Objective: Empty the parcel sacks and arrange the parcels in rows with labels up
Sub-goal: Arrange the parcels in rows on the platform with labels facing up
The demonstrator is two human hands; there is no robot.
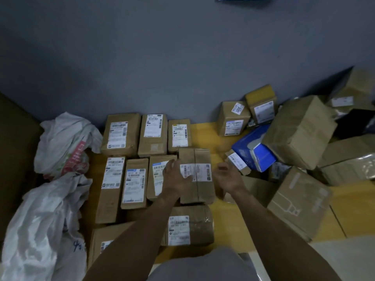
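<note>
Far left, two white sacks lay crumpled against the yellow floor [229,224]: the upper sack [67,142], with red print, and the lower sack [42,226], both slack and collapsed. Right of them your parcels stood in rows, labels up. Back row, against the grey wall [162,67]: three brown boxes side by side, the left box [120,134], the middle box [153,134] and the small box [179,135]. Second row: a long box [110,189], a pouch [134,183] and a third parcel [157,177], partly under your left hand. Your left hand [175,179] lay palm down, fingers spread and loose, across the left edge of the taped box [195,175]; it touched the box, not gripping it. That box sat at the right end of the second row, white label facing up. In front of it lay a wrapped parcel [189,228], label up, partly behind your left forearm. Your right hand [228,177] was just beside the taped box on its right, open, palm turned inward, fingers half curled, holding nothing. Further right the unsorted heap: a blue box [253,153], a tilted large box [298,132], a carton [300,201] with a bottle outline printed on it, and two small boxes [233,118] at the wall.
</note>
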